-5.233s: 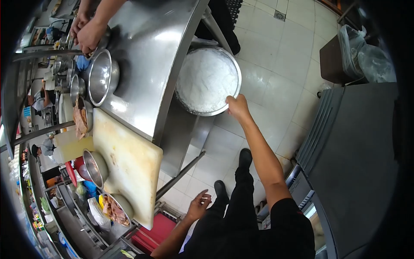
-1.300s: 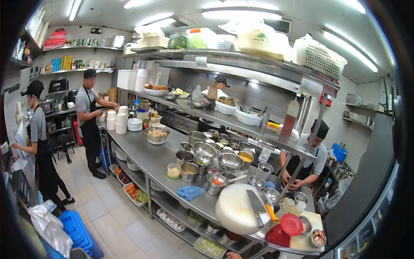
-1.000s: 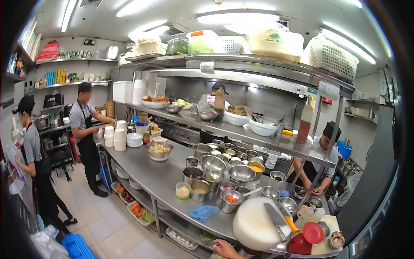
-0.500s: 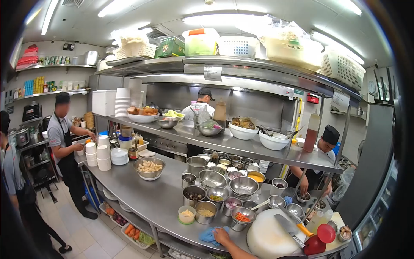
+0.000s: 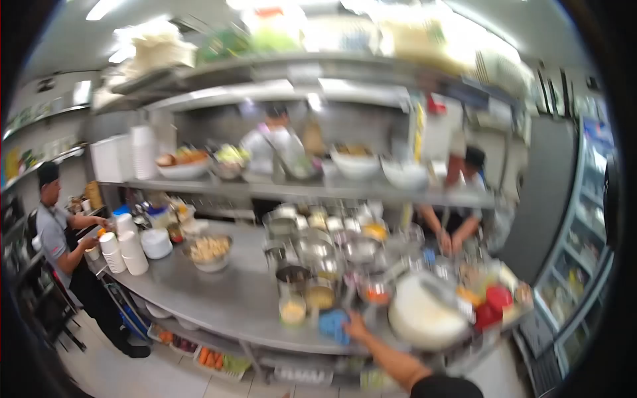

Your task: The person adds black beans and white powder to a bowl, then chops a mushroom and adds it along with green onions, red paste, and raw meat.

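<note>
My right hand [image 5: 356,327] reaches in from the lower right and has hold of a blue cloth [image 5: 334,326] on the steel counter [image 5: 255,312] near its front edge. Left of the cloth stands a small tub [image 5: 292,309] of pale yellow food. Behind it are a metal pot [image 5: 320,292] and a metal bowl [image 5: 375,292] with orange pieces in it. To the right of my hand lies a thick round white chopping board [image 5: 419,317], with a cleaver [image 5: 440,290] on it. My left hand is out of view. Motion blurs the picture.
Several metal bowls and pots crowd the counter behind. A bowl of pale chunks [image 5: 208,251] and stacked white tubs [image 5: 135,253] stand to the left. Red containers [image 5: 492,309] sit at right. An overhead shelf [image 5: 279,189] carries bowls. Co-workers stand left, behind and right.
The view has swung, shifting most of the scene left. My right hand and the blue cloth have moved right, away from the tub, along the counter's front.
</note>
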The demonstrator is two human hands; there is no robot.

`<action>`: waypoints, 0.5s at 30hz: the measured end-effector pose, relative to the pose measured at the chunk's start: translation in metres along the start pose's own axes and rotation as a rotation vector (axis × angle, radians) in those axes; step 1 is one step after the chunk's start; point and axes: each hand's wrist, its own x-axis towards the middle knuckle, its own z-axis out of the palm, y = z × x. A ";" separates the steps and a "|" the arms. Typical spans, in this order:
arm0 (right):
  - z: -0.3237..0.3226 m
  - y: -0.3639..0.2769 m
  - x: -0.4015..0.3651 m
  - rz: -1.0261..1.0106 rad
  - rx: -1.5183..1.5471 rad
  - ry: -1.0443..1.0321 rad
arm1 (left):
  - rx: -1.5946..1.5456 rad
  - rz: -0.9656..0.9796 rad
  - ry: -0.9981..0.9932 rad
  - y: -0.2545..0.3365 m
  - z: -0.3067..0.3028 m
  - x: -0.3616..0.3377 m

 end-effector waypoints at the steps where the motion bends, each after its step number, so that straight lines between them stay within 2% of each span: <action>1: 0.014 0.018 0.003 -0.066 -0.003 0.056 | 0.038 0.024 -0.056 -0.006 -0.012 -0.019; 2: -0.015 -0.017 -0.019 -0.046 0.068 0.077 | -0.032 0.221 0.082 -0.002 -0.020 -0.039; 3: -0.028 -0.034 -0.037 0.000 0.125 0.137 | -0.035 0.186 -0.003 0.009 -0.039 -0.052; 4: -0.056 -0.067 -0.058 0.102 0.138 0.150 | -0.076 0.248 0.103 -0.002 -0.036 -0.055; 5: -0.057 -0.059 -0.070 0.001 0.194 0.198 | -0.119 0.023 -0.028 0.044 -0.070 -0.084; 7: -0.090 -0.085 -0.106 0.184 0.384 0.024 | -0.331 -0.130 -0.069 0.077 -0.089 -0.104; 8: -0.104 -0.092 -0.127 0.229 0.389 0.044 | -0.303 -0.129 -0.109 0.080 -0.088 -0.105; 10: -0.128 -0.102 -0.155 0.251 0.646 -0.107 | -0.235 -0.083 -0.138 0.085 -0.087 -0.102; 11: -0.139 -0.102 -0.164 0.270 0.646 -0.096 | -0.227 -0.080 -0.156 0.088 -0.086 -0.096; 13: -0.169 -0.098 -0.182 0.172 0.553 0.010 | -0.107 -0.009 -0.291 0.086 -0.078 -0.086; 14: -0.186 -0.091 -0.186 0.218 0.535 0.068 | -0.087 0.039 -0.349 0.079 -0.070 -0.073; 15: -0.202 -0.078 -0.186 0.258 0.518 0.115 | -0.052 0.024 -0.434 0.100 -0.079 -0.073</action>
